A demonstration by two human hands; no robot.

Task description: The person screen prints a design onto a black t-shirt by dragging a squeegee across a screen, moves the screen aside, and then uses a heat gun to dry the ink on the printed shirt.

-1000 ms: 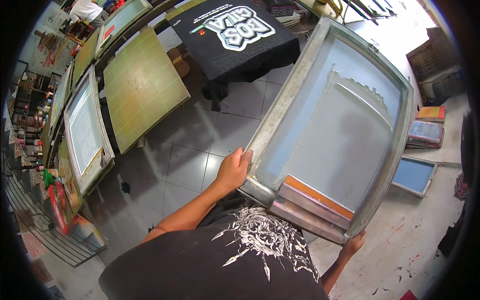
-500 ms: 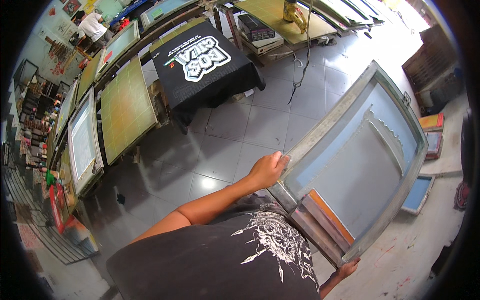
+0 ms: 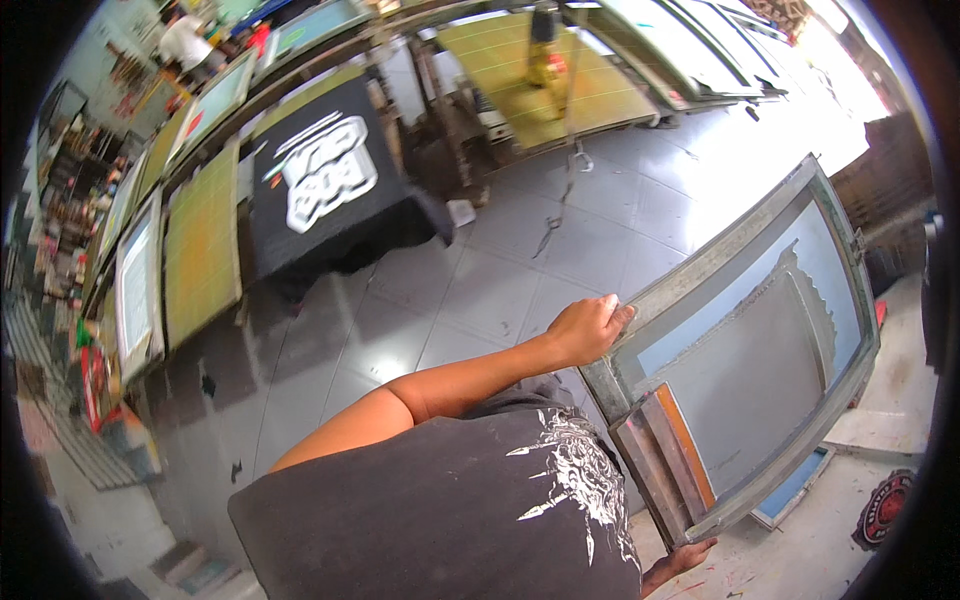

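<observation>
A large screen printing frame (image 3: 722, 240) with a worn grey rim is held tilted at my right side. My left hand (image 3: 592, 330) is closed around its long left edge. At the near lower corner my right hand (image 3: 692, 556) grips the rim from beneath, its fingers partly hidden. Grey ink with a ragged border covers much of the pale blue mesh (image 3: 655, 350). Inside the near end rests a wooden squeegee (image 3: 655, 465) with an orange blade strip.
A black printed T-shirt (image 3: 400, 215) lies over a board at the far left, beside yellow-green printing boards (image 3: 203, 245). A cord (image 3: 570, 160) hangs near the yellow board (image 3: 490, 50) at the back. Below the frame sits a smaller blue screen (image 3: 795, 490). A person (image 3: 187, 42) stands far off.
My view has turned to the right, so the T-shirt and boards shift left in the picture. The screen frame stays in both hands, slightly further right.
</observation>
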